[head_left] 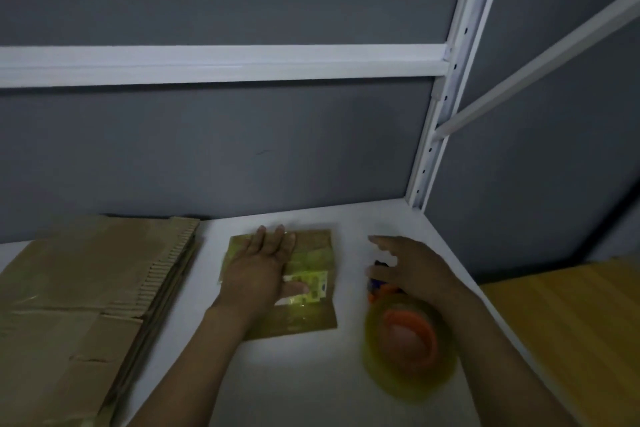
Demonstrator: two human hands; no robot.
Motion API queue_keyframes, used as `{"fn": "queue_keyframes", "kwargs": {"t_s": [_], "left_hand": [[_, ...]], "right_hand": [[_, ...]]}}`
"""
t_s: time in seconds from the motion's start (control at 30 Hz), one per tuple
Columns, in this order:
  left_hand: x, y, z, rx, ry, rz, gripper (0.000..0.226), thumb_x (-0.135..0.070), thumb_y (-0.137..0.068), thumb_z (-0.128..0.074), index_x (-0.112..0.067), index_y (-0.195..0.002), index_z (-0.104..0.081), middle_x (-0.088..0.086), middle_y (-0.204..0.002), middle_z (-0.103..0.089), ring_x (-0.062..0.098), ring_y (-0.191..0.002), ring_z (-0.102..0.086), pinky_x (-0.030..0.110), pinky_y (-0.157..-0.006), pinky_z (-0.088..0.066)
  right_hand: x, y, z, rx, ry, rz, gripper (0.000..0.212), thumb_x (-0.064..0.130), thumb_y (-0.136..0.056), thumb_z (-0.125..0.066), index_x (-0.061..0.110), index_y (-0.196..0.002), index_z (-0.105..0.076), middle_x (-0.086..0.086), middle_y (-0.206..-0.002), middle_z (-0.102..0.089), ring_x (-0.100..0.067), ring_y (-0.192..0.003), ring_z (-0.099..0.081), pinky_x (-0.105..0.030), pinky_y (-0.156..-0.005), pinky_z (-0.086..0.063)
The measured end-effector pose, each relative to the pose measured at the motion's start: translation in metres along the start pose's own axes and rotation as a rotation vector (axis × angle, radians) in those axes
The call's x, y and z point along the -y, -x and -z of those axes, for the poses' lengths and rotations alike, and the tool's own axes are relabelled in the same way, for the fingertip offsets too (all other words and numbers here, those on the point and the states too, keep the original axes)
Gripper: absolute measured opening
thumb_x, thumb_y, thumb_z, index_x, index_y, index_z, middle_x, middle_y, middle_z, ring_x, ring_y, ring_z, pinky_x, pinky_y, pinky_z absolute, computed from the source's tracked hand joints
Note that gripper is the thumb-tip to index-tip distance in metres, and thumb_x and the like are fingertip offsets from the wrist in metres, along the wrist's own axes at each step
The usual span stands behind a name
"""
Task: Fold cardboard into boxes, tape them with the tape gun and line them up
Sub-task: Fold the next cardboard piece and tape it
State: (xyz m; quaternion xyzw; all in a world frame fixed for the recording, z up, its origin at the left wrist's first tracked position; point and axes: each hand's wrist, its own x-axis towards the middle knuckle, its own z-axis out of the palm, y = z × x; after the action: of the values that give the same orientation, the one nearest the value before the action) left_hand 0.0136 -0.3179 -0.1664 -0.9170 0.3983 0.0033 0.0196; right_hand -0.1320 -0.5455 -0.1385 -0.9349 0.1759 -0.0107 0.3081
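Observation:
A small flat cardboard box (pixel 304 319) with yellowish tape and a label lies on the white shelf surface (pixel 294 378). My left hand (pixel 263 267) presses flat on its top, fingers straight. To the right lies the tape gun (pixel 408 340), blurred, with an orange hub and a yellowish tape roll. My right hand (pixel 412 270) is over its dark handle, with the index finger stretched out and the thumb beside the handle. The handle is mostly hidden under the palm.
A stack of flattened cardboard sheets (pixel 79 305) fills the left of the shelf. A grey back wall, a white crossbar (pixel 221 62) and a white upright post (pixel 446 87) bound the shelf. A yellow-orange surface (pixel 571 322) lies beyond its right edge.

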Motion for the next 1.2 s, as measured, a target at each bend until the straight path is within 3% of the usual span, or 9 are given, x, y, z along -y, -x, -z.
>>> {"fn": "queue_keyframes", "kwargs": {"t_s": [0.07,0.13,0.23,0.47,0.57,0.7,0.87,1.07,1.2], "left_hand": [[-0.003,0.001,-0.004,-0.014,0.016,-0.002,0.147,-0.088,-0.026,0.037,-0.025,-0.155,0.004,-0.001,-0.161,0.011,0.025,-0.149,0.01,0.033,-0.119,0.0],[-0.005,0.001,-0.005,-0.024,0.022,0.002,0.144,-0.089,-0.029,0.036,-0.024,-0.154,0.006,-0.002,-0.161,0.012,0.023,-0.148,0.011,0.032,-0.118,0.0],[-0.006,0.0,-0.004,-0.028,0.039,0.003,0.143,-0.09,-0.034,0.034,-0.021,-0.155,0.002,-0.001,-0.161,0.01,0.022,-0.149,0.01,0.032,-0.119,-0.001],[-0.005,-0.001,0.002,-0.035,0.122,-0.086,0.138,-0.094,-0.039,0.026,-0.02,-0.153,0.001,-0.012,-0.149,0.015,0.0,-0.136,0.013,0.02,-0.11,0.008],[-0.001,-0.001,0.001,-0.065,0.335,-0.076,0.131,-0.099,-0.047,0.013,-0.027,-0.152,-0.017,-0.019,-0.15,0.0,-0.004,-0.136,0.006,0.016,-0.11,0.005],[0.001,0.003,0.009,-0.176,0.71,-0.024,0.061,-0.076,-0.089,-0.019,-0.044,-0.132,-0.048,-0.031,-0.139,-0.035,-0.002,-0.139,-0.019,0.012,-0.107,-0.014],[-0.005,0.017,0.039,-0.206,1.144,0.045,0.035,-0.05,-0.091,-0.028,-0.048,-0.114,-0.054,-0.029,-0.119,-0.056,-0.022,-0.106,-0.049,0.002,-0.089,-0.038],[-0.009,0.002,0.077,-0.447,1.456,0.34,0.068,-0.065,-0.086,-0.028,-0.013,-0.095,-0.07,0.0,-0.089,-0.072,0.01,-0.085,-0.067,0.028,-0.075,-0.053],[-0.006,-0.002,0.09,-0.36,1.697,0.39,0.025,-0.017,-0.096,-0.055,-0.01,-0.074,-0.066,0.001,-0.062,-0.067,0.012,-0.061,-0.061,0.025,-0.057,-0.046]], "right_hand": [[-0.02,0.014,0.009,0.176,0.078,-0.171,0.064,0.054,-0.08,-0.067,0.036,-0.136,-0.042,0.014,-0.128,-0.048,-0.011,-0.122,-0.048,-0.025,-0.099,-0.039],[-0.035,0.022,0.006,0.298,0.176,-0.194,0.029,0.047,-0.084,-0.065,0.026,-0.104,-0.058,0.01,-0.101,-0.059,-0.012,-0.095,-0.06,-0.021,-0.077,-0.047],[-0.042,0.031,-0.004,0.187,0.176,-0.166,0.025,0.036,-0.083,-0.065,0.015,-0.077,-0.055,0.002,-0.075,-0.059,-0.011,-0.066,-0.057,-0.021,-0.059,-0.045],[-0.002,0.036,0.012,-0.066,-0.041,-0.017,0.032,0.046,-0.077,-0.073,0.019,-0.088,-0.06,0.005,-0.075,-0.063,-0.005,-0.066,-0.059,-0.018,-0.058,-0.046],[0.034,0.024,0.032,-0.254,-0.076,0.077,0.032,0.047,-0.079,-0.071,0.026,-0.095,-0.054,0.01,-0.075,-0.057,-0.008,-0.069,-0.056,-0.022,-0.058,-0.045],[0.072,-0.003,0.04,-0.475,0.081,0.226,0.044,0.047,-0.083,-0.067,0.024,-0.113,-0.046,0.011,-0.089,-0.054,-0.015,-0.078,-0.053,-0.019,-0.055,-0.029],[0.08,-0.038,0.017,-0.353,0.024,0.376,0.057,0.029,-0.079,-0.074,0.017,-0.127,-0.046,0.001,-0.122,-0.051,-0.016,-0.11,-0.051,-0.019,-0.081,-0.037],[0.078,-0.051,0.017,-0.234,-0.062,0.45,0.06,0.04,-0.072,-0.08,0.038,-0.114,-0.037,0.018,-0.112,-0.041,-0.004,-0.102,-0.046,-0.017,-0.083,-0.041],[0.076,-0.055,0.018,-0.155,-0.051,0.509,0.069,0.059,-0.071,-0.063,0.067,-0.128,-0.025,0.031,-0.12,-0.036,0.011,-0.11,-0.04,-0.005,-0.084,-0.034]]}}
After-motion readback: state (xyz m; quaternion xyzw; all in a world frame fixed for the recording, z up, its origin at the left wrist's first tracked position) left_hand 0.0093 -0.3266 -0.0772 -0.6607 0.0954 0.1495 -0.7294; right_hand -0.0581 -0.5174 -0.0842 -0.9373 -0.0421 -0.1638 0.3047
